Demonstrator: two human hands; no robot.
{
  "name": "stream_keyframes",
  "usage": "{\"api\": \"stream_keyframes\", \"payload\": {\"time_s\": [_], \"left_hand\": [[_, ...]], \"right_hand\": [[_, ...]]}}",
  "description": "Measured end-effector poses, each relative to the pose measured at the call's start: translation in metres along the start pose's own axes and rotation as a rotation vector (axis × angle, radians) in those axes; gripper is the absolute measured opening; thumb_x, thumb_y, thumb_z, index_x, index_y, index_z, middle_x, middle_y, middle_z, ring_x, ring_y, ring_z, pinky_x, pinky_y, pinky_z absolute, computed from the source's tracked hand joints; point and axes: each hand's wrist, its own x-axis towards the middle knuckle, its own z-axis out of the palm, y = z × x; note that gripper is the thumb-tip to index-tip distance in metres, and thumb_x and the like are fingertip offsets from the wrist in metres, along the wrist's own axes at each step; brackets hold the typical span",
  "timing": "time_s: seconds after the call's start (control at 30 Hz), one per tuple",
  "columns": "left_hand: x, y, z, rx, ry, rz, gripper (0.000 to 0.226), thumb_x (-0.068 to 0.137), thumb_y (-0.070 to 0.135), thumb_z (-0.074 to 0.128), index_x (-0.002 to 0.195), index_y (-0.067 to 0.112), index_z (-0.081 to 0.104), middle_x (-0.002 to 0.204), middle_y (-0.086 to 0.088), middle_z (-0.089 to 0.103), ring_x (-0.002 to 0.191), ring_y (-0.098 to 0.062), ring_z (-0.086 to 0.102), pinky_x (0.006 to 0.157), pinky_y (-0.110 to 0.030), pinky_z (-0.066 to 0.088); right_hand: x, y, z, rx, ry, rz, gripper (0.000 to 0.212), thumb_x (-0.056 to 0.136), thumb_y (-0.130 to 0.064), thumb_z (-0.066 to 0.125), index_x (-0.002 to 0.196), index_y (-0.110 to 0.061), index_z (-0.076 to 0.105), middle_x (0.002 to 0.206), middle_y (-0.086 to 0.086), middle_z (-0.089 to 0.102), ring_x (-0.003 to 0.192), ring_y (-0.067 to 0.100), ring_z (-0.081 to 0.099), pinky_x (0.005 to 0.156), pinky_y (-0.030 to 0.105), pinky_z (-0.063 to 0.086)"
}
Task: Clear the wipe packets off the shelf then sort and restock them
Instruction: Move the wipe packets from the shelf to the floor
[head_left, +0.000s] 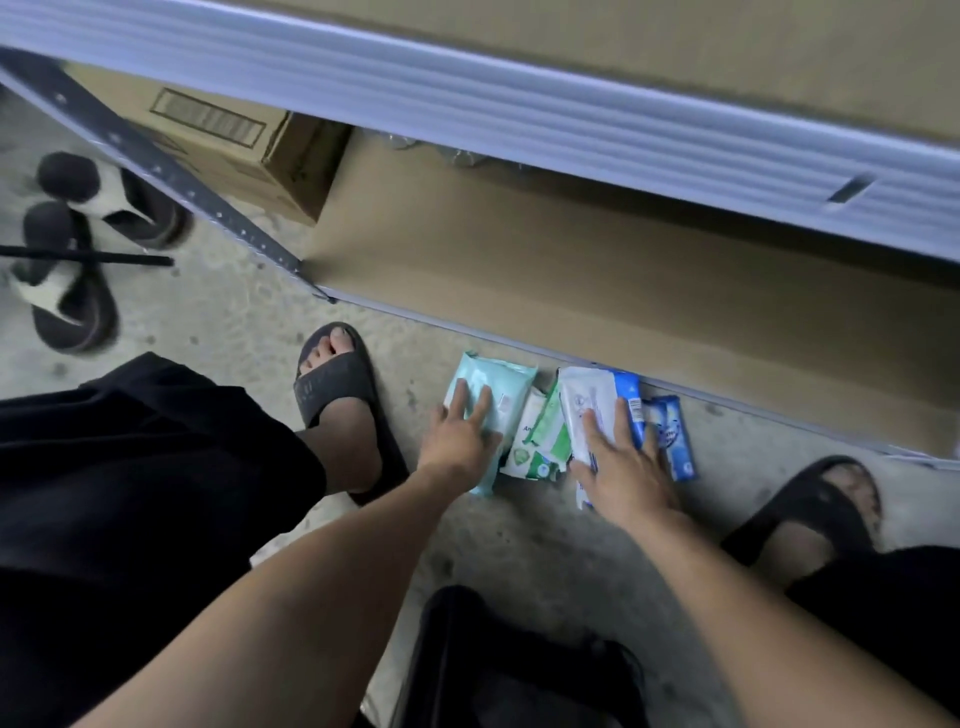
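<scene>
Several wipe packets lie in a row on the concrete floor in front of the bottom shelf (597, 270). My left hand (460, 434) lies flat with straight fingers on a pale teal packet (498, 382). Beside it sit green-and-white packets (540, 441). My right hand (623, 460) presses with spread fingers on a white packet (584, 397) stacked against a blue one (629, 395). A small blue packet (675, 441) lies at the right end. The bottom shelf board is bare brown.
My feet in dark slides (337, 395) (826, 499) flank the packets. A cardboard box (228, 150) sits at the shelf's back left. A spare pair of sandals (67, 270) lies on the floor at left. The upper shelf's pale edge (467, 93) overhangs.
</scene>
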Motion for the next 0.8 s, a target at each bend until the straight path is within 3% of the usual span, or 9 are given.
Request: {"api": "stream_keyframes", "payload": {"time_s": [0.1, 0.3, 0.43, 0.57, 0.8], "left_hand": [[0.002, -0.001, -0.002, 0.032, -0.056, 0.012, 0.069, 0.104, 0.046, 0.035, 0.16, 0.029, 0.0, 0.166, 0.0, -0.019, 0.153, -0.037, 0.003, 0.119, -0.043, 0.026], [-0.026, 0.009, -0.034, 0.12, -0.033, 0.081, 0.064, 0.103, 0.041, 0.04, 0.159, 0.018, 0.017, 0.167, -0.005, 0.01, 0.149, -0.035, 0.016, 0.115, -0.047, 0.033], [-0.056, 0.008, -0.072, 0.194, 0.093, 0.14, 0.062, 0.099, 0.039, 0.05, 0.154, 0.016, 0.032, 0.161, -0.005, 0.028, 0.143, -0.03, 0.029, 0.108, -0.047, 0.042], [-0.097, 0.006, -0.117, 0.22, 0.287, 0.207, 0.058, 0.098, 0.036, 0.052, 0.15, 0.016, 0.038, 0.158, -0.004, 0.035, 0.142, -0.028, 0.032, 0.108, -0.043, 0.042], [-0.177, 0.006, -0.191, 0.32, 0.542, 0.282, 0.047, 0.096, 0.039, 0.053, 0.139, 0.021, 0.053, 0.138, 0.001, 0.056, 0.126, -0.025, 0.046, 0.098, -0.039, 0.046]], "right_hand": [[0.0, -0.003, -0.009, -0.03, -0.02, -0.001, 0.07, 0.101, -0.054, 0.04, 0.159, -0.039, 0.004, 0.167, 0.001, -0.015, 0.15, 0.044, 0.001, 0.121, 0.055, 0.016], [-0.023, -0.023, -0.04, -0.082, 0.031, -0.027, 0.059, 0.1, -0.049, 0.042, 0.155, -0.03, 0.031, 0.163, 0.007, 0.015, 0.147, 0.04, 0.016, 0.116, 0.048, 0.029], [-0.053, -0.049, -0.076, -0.075, 0.131, -0.114, 0.054, 0.102, -0.046, 0.04, 0.152, -0.027, 0.036, 0.158, 0.007, 0.031, 0.139, 0.035, 0.032, 0.111, 0.042, 0.036], [-0.087, -0.076, -0.119, -0.106, 0.282, -0.201, 0.051, 0.102, -0.047, 0.04, 0.149, -0.027, 0.041, 0.149, 0.006, 0.044, 0.133, 0.033, 0.039, 0.106, 0.04, 0.039], [-0.159, -0.121, -0.193, -0.08, 0.508, -0.358, 0.051, 0.1, -0.051, 0.042, 0.144, -0.025, 0.047, 0.145, 0.002, 0.05, 0.13, 0.031, 0.043, 0.105, 0.042, 0.042]]}}
